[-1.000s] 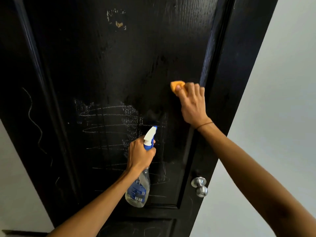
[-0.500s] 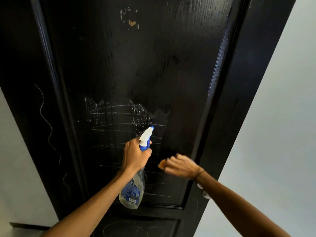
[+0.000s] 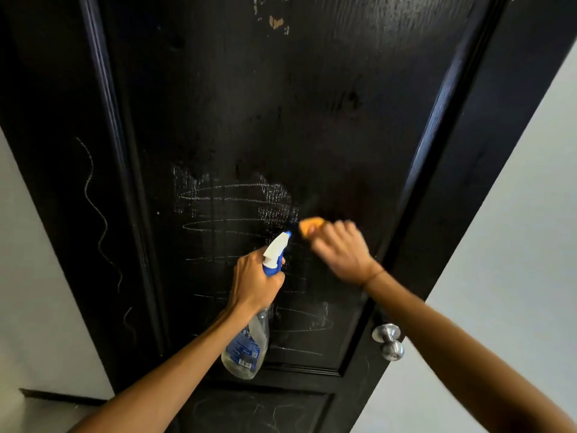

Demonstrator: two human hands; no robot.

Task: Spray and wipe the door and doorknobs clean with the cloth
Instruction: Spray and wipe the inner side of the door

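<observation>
A black panelled door (image 3: 312, 104) fills the view, with white chalk scribbles (image 3: 228, 201) across its middle panel. My left hand (image 3: 253, 279) grips the neck of a clear spray bottle (image 3: 246, 348) with a white and blue nozzle pointing up at the door. My right hand (image 3: 340, 251), blurred by motion, holds an orange cloth (image 3: 310, 225) against the panel just right of the scribbles. A silver doorknob (image 3: 388, 340) sticks out at the door's right edge, below my right forearm.
A thin wavy chalk line (image 3: 96, 214) runs down the door's left stile. More faint scribbles mark the lower panel (image 3: 249, 414). A chipped paint patch (image 3: 276, 21) shows near the top. Pale walls (image 3: 515, 229) flank the door.
My right hand with the cloth swept down the panel from high at the right, then came back up to mid-panel beside the scribbles. The left hand and bottle stayed put.
</observation>
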